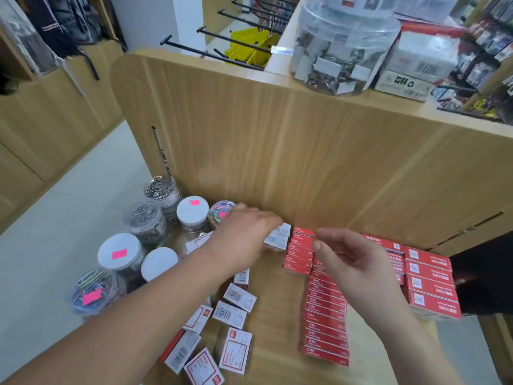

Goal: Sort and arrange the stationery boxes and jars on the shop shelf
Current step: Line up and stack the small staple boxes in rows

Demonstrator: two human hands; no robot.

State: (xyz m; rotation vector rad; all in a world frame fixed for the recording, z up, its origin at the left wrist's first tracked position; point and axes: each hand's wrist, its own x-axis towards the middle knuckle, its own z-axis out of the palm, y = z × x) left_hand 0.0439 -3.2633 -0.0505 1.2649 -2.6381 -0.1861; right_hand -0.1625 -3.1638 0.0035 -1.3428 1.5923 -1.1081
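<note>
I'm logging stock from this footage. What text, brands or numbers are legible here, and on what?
Nothing reads clearly enough to quote.
Red boxes: white characters, too blurred.
White boxes: barcodes, digits too small.
Pink stickers on jar lids: no writing legible.
Upper-shelf cartons: barcode and recycling sign, print unreadable.

Black peg hooks [194, 51], yellow trays [249, 45]; dark bags [63, 20] hanging left.
</note>
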